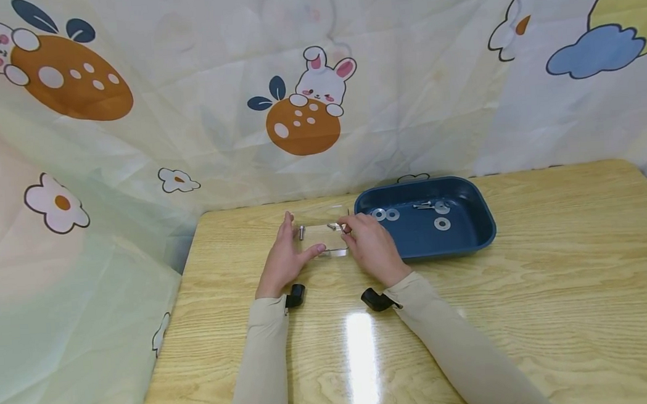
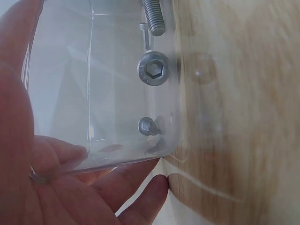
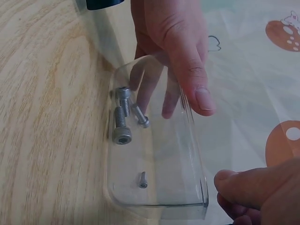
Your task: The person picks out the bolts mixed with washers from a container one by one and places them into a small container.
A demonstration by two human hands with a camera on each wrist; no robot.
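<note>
A clear plastic box (image 1: pixel 321 239) rests on the table, with several metal socket-head bolts (image 3: pixel 122 133) inside. My left hand (image 1: pixel 283 263) holds the box's left end, thumb along the near side and fingers spread around the far side. In the left wrist view, a large bolt (image 2: pixel 153 69) shows its hex socket. One small bolt (image 3: pixel 143 180) lies towards the box's right end. My right hand (image 1: pixel 373 245) is at that end, thumb and fingers curled close together right by the rim. I cannot tell whether a small piece is hidden between its fingertips.
Immediately right of the box stands a dark blue tray (image 1: pixel 488 216), partly behind my right hand. Flat washers (image 1: pixel 442 224) and a few bolts (image 1: pixel 424 206) lie in it. A patterned cloth (image 1: pixel 231 139) hangs along the back edge of the wooden table (image 1: pixel 557 286).
</note>
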